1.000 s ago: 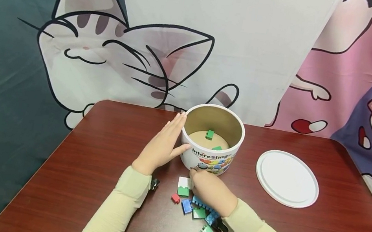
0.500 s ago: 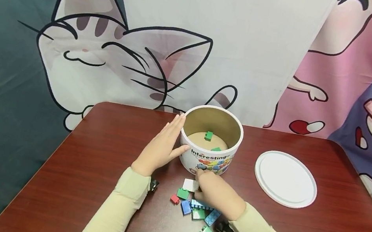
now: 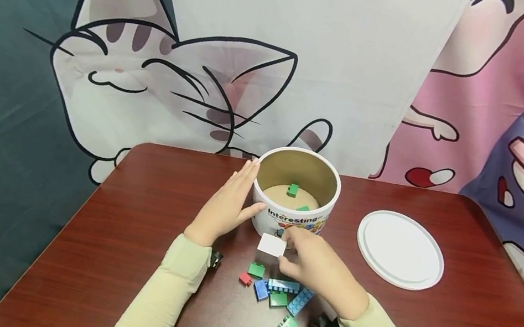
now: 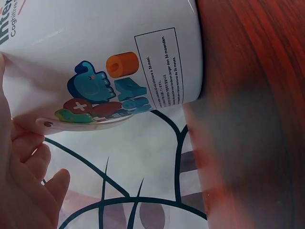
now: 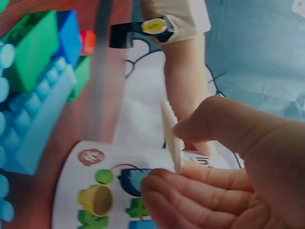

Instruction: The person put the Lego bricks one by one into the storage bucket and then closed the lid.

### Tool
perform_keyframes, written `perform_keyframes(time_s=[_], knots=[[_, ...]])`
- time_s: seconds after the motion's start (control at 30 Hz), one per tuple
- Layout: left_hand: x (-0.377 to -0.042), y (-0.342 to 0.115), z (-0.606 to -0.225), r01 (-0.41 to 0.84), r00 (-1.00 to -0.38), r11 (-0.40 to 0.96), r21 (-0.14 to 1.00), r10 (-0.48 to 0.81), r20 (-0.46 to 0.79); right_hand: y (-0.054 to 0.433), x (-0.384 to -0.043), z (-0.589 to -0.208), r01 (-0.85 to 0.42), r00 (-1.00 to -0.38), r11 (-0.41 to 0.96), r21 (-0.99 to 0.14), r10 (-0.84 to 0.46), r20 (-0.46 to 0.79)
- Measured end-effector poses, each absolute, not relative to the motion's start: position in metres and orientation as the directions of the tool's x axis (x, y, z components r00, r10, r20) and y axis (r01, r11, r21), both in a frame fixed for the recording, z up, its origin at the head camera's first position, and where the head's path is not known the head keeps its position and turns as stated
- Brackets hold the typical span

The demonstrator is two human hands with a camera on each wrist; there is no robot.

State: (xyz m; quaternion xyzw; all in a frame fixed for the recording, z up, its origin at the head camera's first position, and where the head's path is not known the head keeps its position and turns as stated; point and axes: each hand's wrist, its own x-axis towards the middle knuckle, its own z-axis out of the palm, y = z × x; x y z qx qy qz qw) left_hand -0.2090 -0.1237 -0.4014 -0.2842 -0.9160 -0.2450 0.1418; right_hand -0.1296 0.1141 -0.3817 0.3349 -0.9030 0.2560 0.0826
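Note:
A white round bucket (image 3: pixel 259 219) printed with "Interesting" stands at the table's far edge, two green bricks (image 3: pixel 292 190) visible inside. My left hand (image 3: pixel 226 203) rests against its left side, fingers straight and thumb spread. Between thumb and fingers, my right hand (image 3: pixel 320 264) pinches a thin white studded building plate (image 3: pixel 272 245), held in front of the bucket; the right wrist view shows the plate (image 5: pixel 170 131) edge-on. Below it on the table lie a long light-blue brick (image 3: pixel 283 285), a blue brick (image 3: pixel 261 290), a red brick (image 3: pixel 245 278) and several others.
To the right of the bucket, a white round lid (image 3: pixel 400 250) lies flat on the dark red wooden table (image 3: pixel 128 256). A cloth backdrop with a cartoon cat (image 3: pixel 113 109) hangs right behind the table's far edge.
My right hand has lifted the white building plate off the table beside the bricks and brought it up toward the bucket. The left hand stays against the bucket.

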Motion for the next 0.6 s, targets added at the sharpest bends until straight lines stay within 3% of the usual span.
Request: perform_keyframes(time_s=[0.3, 0.6], knots=[[-0.211, -0.123, -0.402, 0.589, -0.799, 0.724, 0.358, 0.457, 0.39, 0.123, -0.126, -0.371, -0.657, -0.753, 0.548, -0.518, -0.509, 0.417], [-0.209, -0.123, -0.405, 0.599, -0.786, 0.725, 0.341, 0.451, 0.422, 0.138, -0.129, -0.358, -0.794, -0.603, 0.424, -0.435, -0.461, 0.651]])
